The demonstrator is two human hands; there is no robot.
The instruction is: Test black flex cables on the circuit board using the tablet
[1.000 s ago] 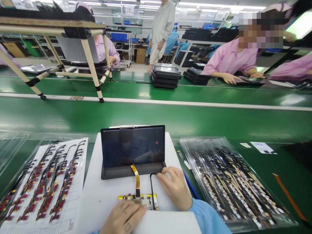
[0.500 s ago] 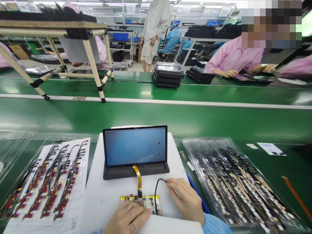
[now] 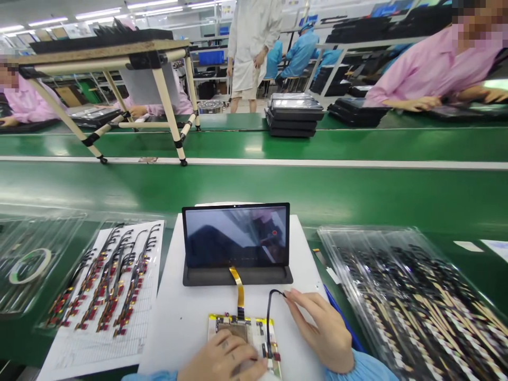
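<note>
My right hand (image 3: 323, 330) pinches the upper end of a thin black cable (image 3: 270, 312) between thumb and fingertips. The cable arches down to a circuit board (image 3: 260, 336) with yellow-taped edges, where a small red part shows at its right. Across the board's lower left lies my left hand (image 3: 224, 354), fingers spread and resting on it, hiding much of that side. A gold flat ribbon cable (image 3: 239, 286) links the board's top edge to a propped-up display (image 3: 237, 235). The display is lit with a dim, greyish picture and a red dot.
Left of the white work surface (image 3: 166, 323), several black cables with red ends (image 3: 130, 296) lie on a printed sheet (image 3: 107, 346). Clear trays with more flex cables (image 3: 381, 286) stand at right. Beyond the green bench (image 3: 246, 185) are a wheeled rack (image 3: 166, 100), stacked black trays (image 3: 293, 116) and co-workers.
The view has swung right-to-left, so things sit farther right. The display went from plain blue to a darker picture with shapes. A white object covering the board's lower part has mostly gone.
</note>
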